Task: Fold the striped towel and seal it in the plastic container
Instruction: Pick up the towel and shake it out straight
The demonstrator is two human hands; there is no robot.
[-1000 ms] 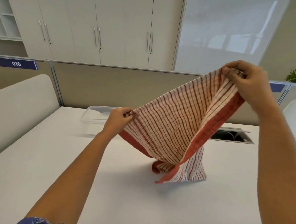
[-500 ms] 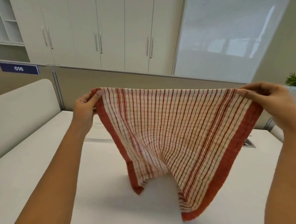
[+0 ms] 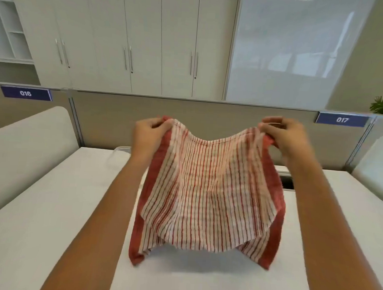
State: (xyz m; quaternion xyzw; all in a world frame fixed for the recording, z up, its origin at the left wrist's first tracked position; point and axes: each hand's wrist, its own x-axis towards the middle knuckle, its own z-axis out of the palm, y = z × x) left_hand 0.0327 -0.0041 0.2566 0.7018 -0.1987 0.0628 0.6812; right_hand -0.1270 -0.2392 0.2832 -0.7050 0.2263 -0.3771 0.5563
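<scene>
The red-and-white striped towel (image 3: pixel 207 196) hangs in the air above the white table (image 3: pixel 49 215), slack and sagging in the middle of its top edge. My left hand (image 3: pixel 147 134) pinches its upper left corner. My right hand (image 3: pixel 285 136) pinches its upper right corner. The towel's lower corners dangle just over the tabletop. Only a clear corner of the plastic container (image 3: pixel 120 151) shows at the back of the table, behind my left forearm; the towel hides the remainder.
A grey partition (image 3: pixel 209 123) with tags 016 and 017 closes the far edge of the table. A cable opening (image 3: pixel 287 183) sits in the table at the right, behind the towel. Padded dividers stand at both sides.
My hands have come closer together, so the towel that was stretched flat now sags and billows between them. The view has tilted slightly downward.
</scene>
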